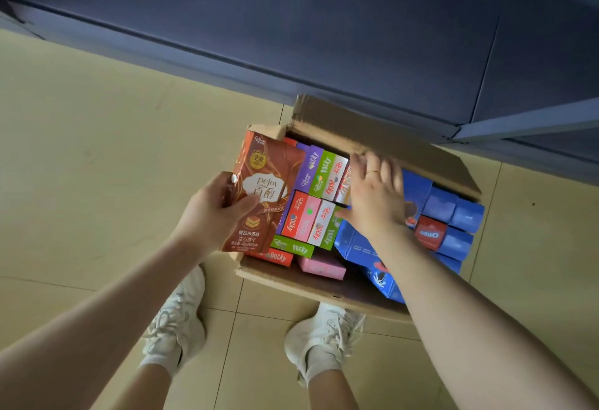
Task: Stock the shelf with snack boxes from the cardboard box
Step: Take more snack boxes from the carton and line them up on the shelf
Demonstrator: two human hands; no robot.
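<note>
Early in the restock: 1 box lifted, carton nearly full, shelf not identifiable.

At 9 o'clock of the carton, left hand with fingers wrapped around a brown Pejoy box, Glico logo at its top, held over the left rim of the cardboard box on the tiled floor. At centre, Pocky boxes in purple, green, red and pink, packed tight. Toward 3 o'clock, right hand, fingers spread flat, gripping nothing, pressing on the packs beside blue Oreo boxes, 1 red. Nearly everything left to move.
</note>
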